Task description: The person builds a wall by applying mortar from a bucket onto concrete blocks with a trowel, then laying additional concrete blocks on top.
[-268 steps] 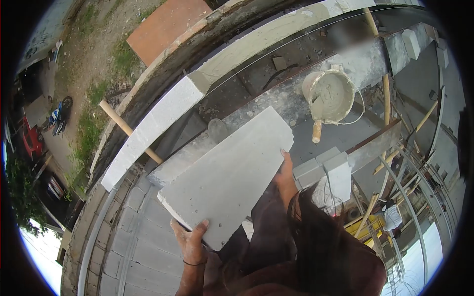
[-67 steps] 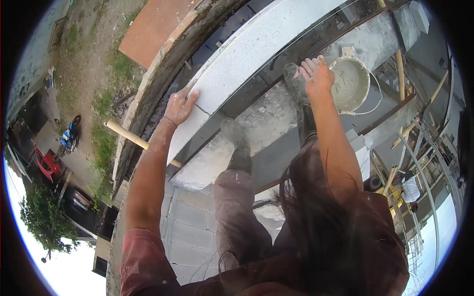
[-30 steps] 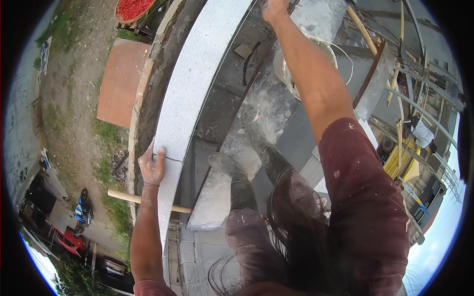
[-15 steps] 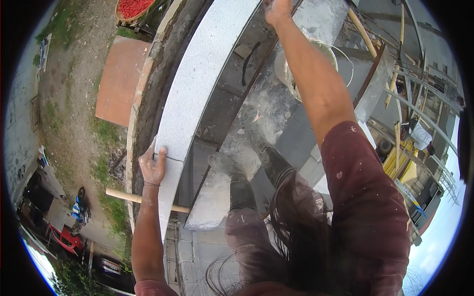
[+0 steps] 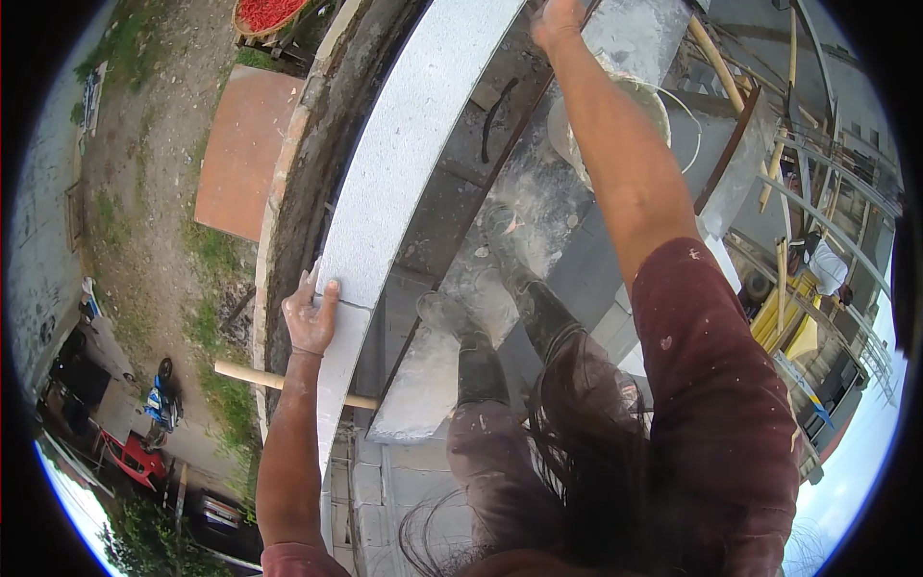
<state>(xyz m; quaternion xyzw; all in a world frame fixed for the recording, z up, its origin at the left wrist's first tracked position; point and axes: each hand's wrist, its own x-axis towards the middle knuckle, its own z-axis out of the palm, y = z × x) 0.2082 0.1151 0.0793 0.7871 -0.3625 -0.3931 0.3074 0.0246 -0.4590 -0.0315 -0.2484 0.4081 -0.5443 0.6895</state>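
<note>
A long white block wall (image 5: 399,163) curves from the top centre down to the lower left, with a joint across it. My left hand (image 5: 311,317) is at that joint, its thumb on the white face and its fingers spread along the outer edge. At the top, my right hand (image 5: 558,21) is near the far end of the wall, partly cut off by the frame; its fingers are bent and what they hold is hidden. Beneath my right forearm a whitish bucket (image 5: 658,108) with a wire handle stands on the dusty plank (image 5: 548,226).
My boots rest on the plank. A wooden pole (image 5: 252,375) crosses under the wall. Left and below lie a reddish sheet (image 5: 245,154), a basket of red items (image 5: 269,13) and a blue motorbike (image 5: 162,399). Poles and metal bars stand at right.
The whole view has shifted slightly to the right. My left hand stays at the joint, and my right hand remains at the top near the wall's far end.
</note>
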